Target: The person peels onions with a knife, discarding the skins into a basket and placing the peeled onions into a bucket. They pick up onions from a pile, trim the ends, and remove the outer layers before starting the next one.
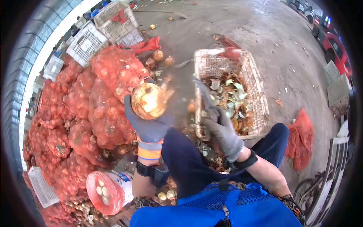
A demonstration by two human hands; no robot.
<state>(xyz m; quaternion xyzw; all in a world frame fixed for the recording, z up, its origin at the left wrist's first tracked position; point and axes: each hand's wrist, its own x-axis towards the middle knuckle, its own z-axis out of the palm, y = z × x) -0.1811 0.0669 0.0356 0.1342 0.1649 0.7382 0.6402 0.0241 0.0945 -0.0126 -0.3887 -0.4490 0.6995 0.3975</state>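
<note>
My left hand point(151, 128), in a grey glove with an orange-striped cuff, is closed around a large onion point(146, 100). Loose, blurred skin hangs off the onion's right side. In my right hand point(224, 132), also gloved in grey, I grip a knife point(204, 90) whose blade points up and away from me; its handle is hidden in the fingers. That hand is over the near left corner of a dirty white plastic crate point(260, 92), which holds onion skins and cut scraps point(230, 96). The knife and the onion are apart.
Red mesh sacks of onions point(107, 109) are piled on the left. A white bucket point(123, 185) with a red liner holds several pale peeled onions. Empty-looking crates point(87, 43) stand behind the sacks. A red mesh bag point(300, 142) lies on the right, near a metal-framed cart point(329, 178).
</note>
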